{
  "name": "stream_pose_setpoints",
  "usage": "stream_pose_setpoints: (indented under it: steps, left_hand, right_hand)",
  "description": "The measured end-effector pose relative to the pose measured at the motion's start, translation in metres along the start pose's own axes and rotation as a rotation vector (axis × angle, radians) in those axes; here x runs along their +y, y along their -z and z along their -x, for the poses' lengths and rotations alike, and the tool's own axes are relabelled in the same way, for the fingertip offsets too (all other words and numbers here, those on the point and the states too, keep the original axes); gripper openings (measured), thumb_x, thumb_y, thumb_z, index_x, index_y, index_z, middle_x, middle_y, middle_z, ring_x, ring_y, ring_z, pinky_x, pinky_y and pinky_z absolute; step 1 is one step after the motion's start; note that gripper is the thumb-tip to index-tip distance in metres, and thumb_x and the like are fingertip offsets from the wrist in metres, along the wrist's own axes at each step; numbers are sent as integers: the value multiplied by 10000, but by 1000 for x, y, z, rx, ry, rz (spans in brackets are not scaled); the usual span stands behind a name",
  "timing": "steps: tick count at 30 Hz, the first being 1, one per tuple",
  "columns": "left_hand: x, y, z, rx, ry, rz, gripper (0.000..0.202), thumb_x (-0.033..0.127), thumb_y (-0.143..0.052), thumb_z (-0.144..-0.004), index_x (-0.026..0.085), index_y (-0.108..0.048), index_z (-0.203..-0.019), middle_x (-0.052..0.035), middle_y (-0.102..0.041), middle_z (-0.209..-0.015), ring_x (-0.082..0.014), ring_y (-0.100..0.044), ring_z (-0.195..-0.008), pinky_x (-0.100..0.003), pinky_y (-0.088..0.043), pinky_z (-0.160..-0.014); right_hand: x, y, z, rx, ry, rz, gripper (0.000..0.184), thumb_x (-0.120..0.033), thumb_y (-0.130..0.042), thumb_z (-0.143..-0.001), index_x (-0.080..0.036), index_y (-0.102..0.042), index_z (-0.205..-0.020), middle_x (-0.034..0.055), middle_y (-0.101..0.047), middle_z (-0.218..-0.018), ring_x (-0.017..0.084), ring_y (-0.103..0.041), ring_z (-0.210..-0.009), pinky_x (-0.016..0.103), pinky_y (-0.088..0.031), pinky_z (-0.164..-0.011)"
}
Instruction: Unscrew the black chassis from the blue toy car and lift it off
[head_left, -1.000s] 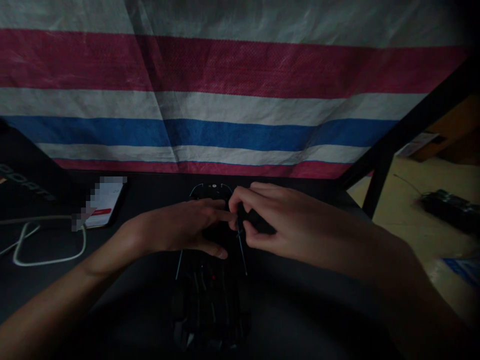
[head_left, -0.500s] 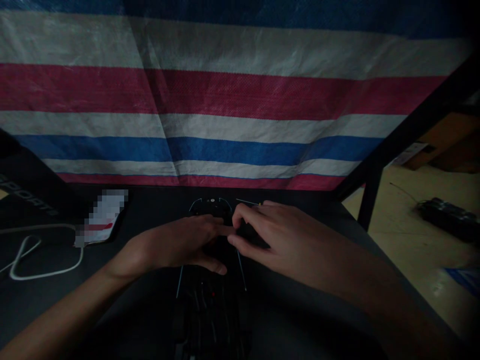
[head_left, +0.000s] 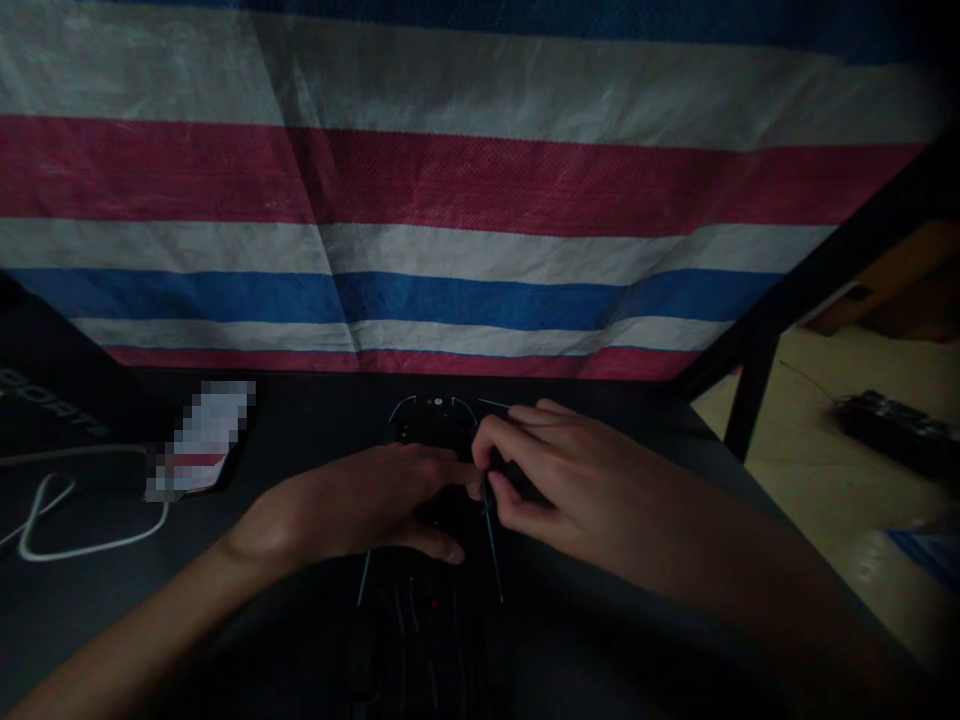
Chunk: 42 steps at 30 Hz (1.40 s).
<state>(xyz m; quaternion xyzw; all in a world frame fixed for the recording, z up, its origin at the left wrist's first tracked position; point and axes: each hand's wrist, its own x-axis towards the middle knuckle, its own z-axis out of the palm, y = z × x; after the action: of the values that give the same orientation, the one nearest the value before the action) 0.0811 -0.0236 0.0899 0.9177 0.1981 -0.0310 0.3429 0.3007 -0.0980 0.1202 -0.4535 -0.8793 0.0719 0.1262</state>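
A dark, low device [head_left: 424, 620] with thin pale rods lies on the black table [head_left: 285, 420] in front of me; the light is too dim to name it. My left hand [head_left: 367, 505] rests on its upper part, fingers curved and pressing down, forefinger stretched toward the right hand. My right hand [head_left: 547, 480] is closed in a pinch on a small dark part at the device's right side, touching a thin rod [head_left: 491, 540]. The fingertips of both hands meet.
A striped red, white and blue tarp [head_left: 450, 200] hangs behind the table. A white cable loop [head_left: 90, 545] and a blurred card [head_left: 199, 440] lie at left. A black table leg [head_left: 750, 400] stands at right; beyond it, a dark object [head_left: 892, 430] on the floor.
The view has shifted slightly. My right hand's fingers have curled a little tighter around the small part by the rod. My left hand has hardly moved.
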Motion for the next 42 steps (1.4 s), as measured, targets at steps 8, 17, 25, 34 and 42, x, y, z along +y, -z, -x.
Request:
stream_pose_setpoints:
  steps: [8,17,25,34,42]
  left_hand:
    - [0,0,1,-2,7,-7,412,415,-761,-890,244,-641,-1245,-35,-724,-1212,-221,-703,-1091,-313,-485,-939]
    - [2,2,-1,-4,23,-26,336,431,-765,-888,236,-670,-1144,-9,-742,-1083,-198,-713,-963,-291,-480,-832]
    - [0,4,-1,-24,55,15,366,422,-762,-892,253,-653,-1198,-5,-741,-1153,-204,-713,-1028,-296,-482,-884]
    - [2,4,-2,-33,38,34,334,431,-747,-904,248,-663,-1171,3,-739,-1108,-190,-714,-984,-284,-481,-852]
    - [-1,3,-2,-23,42,6,363,438,-752,-897,254,-653,-1194,9,-741,-1083,-184,-717,-955,-274,-485,-827]
  right_hand:
    - [0,3,-1,-55,-56,-44,94,-253,-509,-1020,-226,-593,-1054,-3,-681,-896,174,-646,-820,346,-443,-750]
    - [1,6,2,-36,-41,-25,127,-276,-468,-1052,-222,-579,-1079,0,-670,-852,174,-634,-783,327,-423,-717]
    - [4,8,-2,-17,-4,-25,112,-240,-458,-1045,-218,-567,-1059,-2,-652,-845,165,-620,-790,310,-396,-723]
    - [4,11,4,-42,-30,-155,112,-202,-555,-965,-224,-591,-1069,10,-683,-929,158,-622,-821,305,-413,-734]
    - [8,8,2,-56,21,-168,153,-180,-574,-957,-224,-587,-1103,12,-676,-989,161,-614,-884,308,-417,-779]
